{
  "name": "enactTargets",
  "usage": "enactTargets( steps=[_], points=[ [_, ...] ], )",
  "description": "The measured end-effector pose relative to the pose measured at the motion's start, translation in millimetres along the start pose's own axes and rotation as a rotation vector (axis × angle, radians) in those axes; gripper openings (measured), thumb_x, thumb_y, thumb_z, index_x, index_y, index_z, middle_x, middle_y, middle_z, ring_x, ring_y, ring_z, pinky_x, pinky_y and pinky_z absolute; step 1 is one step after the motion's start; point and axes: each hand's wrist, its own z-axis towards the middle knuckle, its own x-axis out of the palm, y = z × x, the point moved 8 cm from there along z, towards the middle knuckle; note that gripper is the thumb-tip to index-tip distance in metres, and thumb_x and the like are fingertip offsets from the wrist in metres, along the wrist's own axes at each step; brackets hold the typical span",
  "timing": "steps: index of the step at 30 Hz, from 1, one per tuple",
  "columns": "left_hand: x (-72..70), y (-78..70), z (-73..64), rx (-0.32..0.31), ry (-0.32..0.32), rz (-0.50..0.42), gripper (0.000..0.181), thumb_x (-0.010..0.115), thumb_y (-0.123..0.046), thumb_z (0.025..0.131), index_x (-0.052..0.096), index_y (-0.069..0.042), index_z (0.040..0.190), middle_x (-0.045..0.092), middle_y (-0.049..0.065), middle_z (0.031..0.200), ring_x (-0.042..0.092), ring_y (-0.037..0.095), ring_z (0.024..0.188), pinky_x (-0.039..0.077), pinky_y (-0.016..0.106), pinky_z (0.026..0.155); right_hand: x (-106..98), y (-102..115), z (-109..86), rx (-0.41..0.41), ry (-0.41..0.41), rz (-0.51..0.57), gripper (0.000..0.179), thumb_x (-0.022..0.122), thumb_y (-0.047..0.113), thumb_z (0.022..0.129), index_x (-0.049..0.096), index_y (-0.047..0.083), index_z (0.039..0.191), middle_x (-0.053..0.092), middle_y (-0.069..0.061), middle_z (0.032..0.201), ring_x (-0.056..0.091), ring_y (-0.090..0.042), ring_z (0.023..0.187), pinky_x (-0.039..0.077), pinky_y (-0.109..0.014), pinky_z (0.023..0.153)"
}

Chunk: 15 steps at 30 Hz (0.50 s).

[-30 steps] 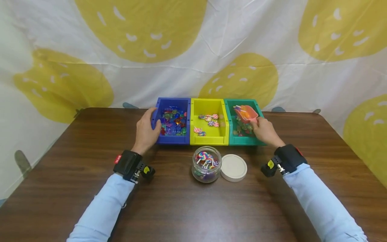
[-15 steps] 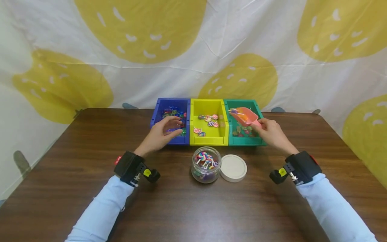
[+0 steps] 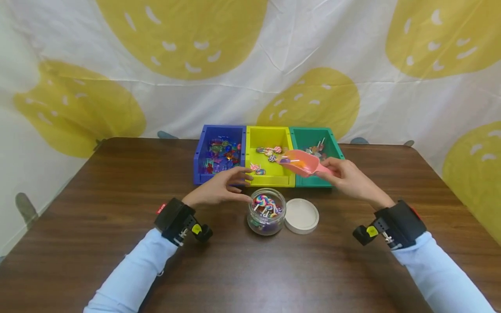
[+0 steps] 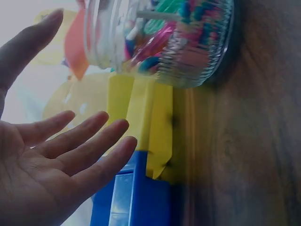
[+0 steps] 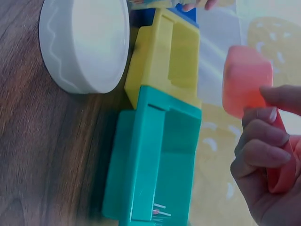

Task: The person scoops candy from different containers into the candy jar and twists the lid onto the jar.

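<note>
My right hand (image 3: 348, 178) grips the handle of a pink scoop (image 3: 304, 163), which carries a few small colourful pieces above the yellow and green bins. In the right wrist view, the fingers curl round the scoop's handle (image 5: 281, 181). My left hand (image 3: 221, 187) holds nothing; its fingers are spread beside the glass jar (image 3: 266, 226), with the thumb close to the rim. Inside the jar are swirl lollipop charms (image 3: 268, 206) and other coloured pieces. The left wrist view shows the open palm (image 4: 42, 174) below the jar's mouth.
A white lid (image 3: 302, 215) lies right of the jar. Behind stand three joined bins: blue (image 3: 198, 167) with gem-like pieces, yellow (image 3: 274, 181) with several swirl charms, green (image 3: 337, 145) with small lollipops. A patterned cloth (image 3: 219, 104) hangs behind the table (image 3: 117, 208).
My right hand has lifted the scoop from the green bin and moved it left toward the jar. My left hand has let go of the blue bin and moved right, up to the jar.
</note>
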Motion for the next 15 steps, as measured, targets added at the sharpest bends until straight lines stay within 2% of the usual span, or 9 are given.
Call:
enactTargets(
  steps=[4,8,15],
  points=[
    [7.1,-0.4,0.3,0.001,0.051,-0.013,0.075,0.07,-0.029,0.075,0.031,-0.004,0.134,0.042,0.018,0.131,0.043,0.028,0.119,0.041,0.039,0.094,3.7,8.0,-2.0,-0.046,0.039,0.034,0.02,0.058,0.014,0.087,0.059,0.0,0.1,0.047,-0.001,0.065,0.038,-0.012,0.056,0.031,-0.021,0.048],
    [13.2,0.3,0.5,-0.016,0.082,-0.003,0.074,0.071,-0.023,0.076,0.03,-0.005,0.135,0.041,0.015,0.132,0.042,0.028,0.121,0.041,0.039,0.095,6.5,16.6,-4.4,-0.104,0.072,0.059,0.018,0.059,0.013,0.086,0.059,0.001,0.099,0.05,-0.002,0.067,0.039,-0.01,0.055,0.032,-0.02,0.048],
    [25.1,5.3,1.6,-0.074,0.133,0.068,0.077,0.072,-0.021,0.075,0.027,-0.009,0.137,0.039,0.01,0.135,0.04,0.025,0.122,0.041,0.038,0.095,14.7,32.1,-9.3,-0.207,0.151,0.083,0.013,0.059,0.014,0.086,0.061,0.007,0.097,0.056,0.0,0.076,0.046,-0.011,0.066,0.037,-0.021,0.053]
  ],
)
